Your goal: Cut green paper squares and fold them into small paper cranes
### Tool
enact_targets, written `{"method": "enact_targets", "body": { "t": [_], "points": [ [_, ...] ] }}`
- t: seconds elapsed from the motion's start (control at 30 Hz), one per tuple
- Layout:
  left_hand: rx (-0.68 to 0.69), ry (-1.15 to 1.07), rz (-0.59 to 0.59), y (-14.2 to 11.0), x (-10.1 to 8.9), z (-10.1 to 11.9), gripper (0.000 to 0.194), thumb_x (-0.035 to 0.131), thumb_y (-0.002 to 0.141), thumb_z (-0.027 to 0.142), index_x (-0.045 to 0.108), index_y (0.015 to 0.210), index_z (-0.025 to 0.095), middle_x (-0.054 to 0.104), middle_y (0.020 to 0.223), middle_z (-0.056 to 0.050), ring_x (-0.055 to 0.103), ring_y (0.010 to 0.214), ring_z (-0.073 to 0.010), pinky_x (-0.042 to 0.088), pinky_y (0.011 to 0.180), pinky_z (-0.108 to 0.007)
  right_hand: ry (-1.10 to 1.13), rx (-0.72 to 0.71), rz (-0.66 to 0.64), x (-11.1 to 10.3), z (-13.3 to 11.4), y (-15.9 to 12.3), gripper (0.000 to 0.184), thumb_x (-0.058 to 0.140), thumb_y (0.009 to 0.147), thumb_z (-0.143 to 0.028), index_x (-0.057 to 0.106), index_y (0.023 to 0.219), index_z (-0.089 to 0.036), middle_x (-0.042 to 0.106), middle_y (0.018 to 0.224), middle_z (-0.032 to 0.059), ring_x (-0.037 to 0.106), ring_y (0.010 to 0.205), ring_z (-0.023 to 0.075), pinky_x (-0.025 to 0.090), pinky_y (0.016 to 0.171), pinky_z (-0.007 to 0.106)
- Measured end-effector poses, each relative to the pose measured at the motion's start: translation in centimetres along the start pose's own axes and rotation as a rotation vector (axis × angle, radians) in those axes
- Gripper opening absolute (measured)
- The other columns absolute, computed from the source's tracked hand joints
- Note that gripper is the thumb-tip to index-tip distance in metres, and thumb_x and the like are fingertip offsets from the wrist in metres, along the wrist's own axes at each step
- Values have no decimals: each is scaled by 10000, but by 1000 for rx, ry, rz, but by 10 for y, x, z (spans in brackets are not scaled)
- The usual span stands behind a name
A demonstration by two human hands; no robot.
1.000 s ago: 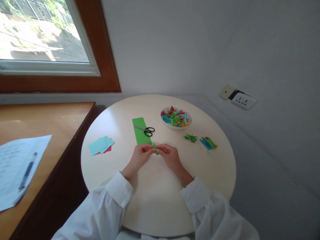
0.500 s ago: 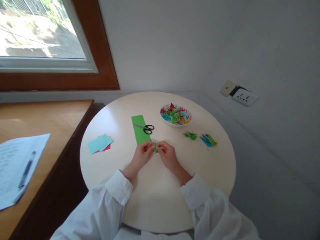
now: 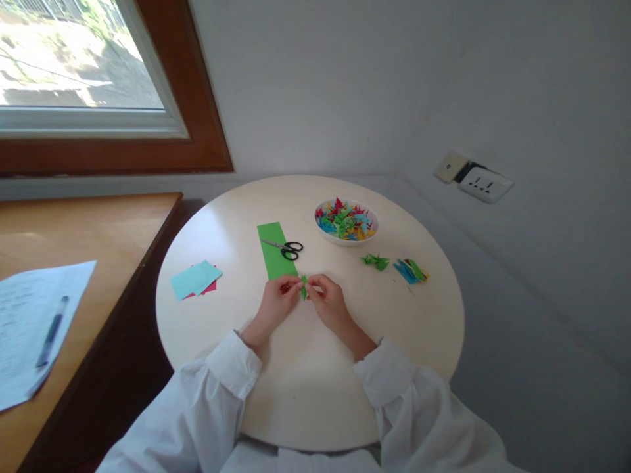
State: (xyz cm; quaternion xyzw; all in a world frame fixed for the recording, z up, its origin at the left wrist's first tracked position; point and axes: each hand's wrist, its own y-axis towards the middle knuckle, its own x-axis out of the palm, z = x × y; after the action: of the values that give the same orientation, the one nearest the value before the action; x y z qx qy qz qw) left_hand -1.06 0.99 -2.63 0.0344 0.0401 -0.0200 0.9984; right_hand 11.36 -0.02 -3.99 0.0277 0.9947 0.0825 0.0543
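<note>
Between my fingertips is a small piece of folded green paper (image 3: 304, 289), held just above the round table near its middle. My left hand (image 3: 280, 299) pinches its left side, and my right hand (image 3: 328, 299) pinches its right side. The fingers partly hide the paper, so its exact folds cannot be made out. Just beyond my left hand lies a long green paper strip (image 3: 273, 253), and black-handled scissors (image 3: 288, 248) rest across it. Several green folded paper pieces (image 3: 376, 262) lie to the right of my right hand.
At the table's (image 3: 305, 401) back stands a white bowl (image 3: 348, 243) full of colourful folded paper. Narrow coloured paper pieces (image 3: 411, 271) lie at right; light blue sheets (image 3: 190, 280) over red ones at left. A wooden desk (image 3: 123, 226) holds written paper (image 3: 24, 315) and a pen (image 3: 52, 332).
Both hands keep their pinch on the green paper, with the fingertips shifting slightly around it. The whole view has moved a little, so everything sits slightly higher.
</note>
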Motion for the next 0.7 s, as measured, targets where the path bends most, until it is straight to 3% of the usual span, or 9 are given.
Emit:
{"method": "enact_targets", "body": {
  "t": [0.47, 0.7],
  "points": [
    [-75, 5, 34, 1, -3, -8, 134, 667, 637, 271, 680, 653, 138, 681, 665, -37, 582, 606, -136, 417, 569, -229, 149, 108, 60, 1, -1, 3, 127, 628, 632, -292, 616, 643, -166, 586, 571, -12, 512, 514, 109, 426, 518, 244],
    [-104, -162, 53, 1, -1, -2, 184, 731, 572, 236, 608, 663, 135, 639, 621, -8, 576, 575, -116, 423, 555, -219, 199, 148, 86, 1, -6, 2, 137, 653, 585, -294, 607, 612, -167, 591, 545, -15, 511, 497, 106, 423, 511, 245]
  ]
}}
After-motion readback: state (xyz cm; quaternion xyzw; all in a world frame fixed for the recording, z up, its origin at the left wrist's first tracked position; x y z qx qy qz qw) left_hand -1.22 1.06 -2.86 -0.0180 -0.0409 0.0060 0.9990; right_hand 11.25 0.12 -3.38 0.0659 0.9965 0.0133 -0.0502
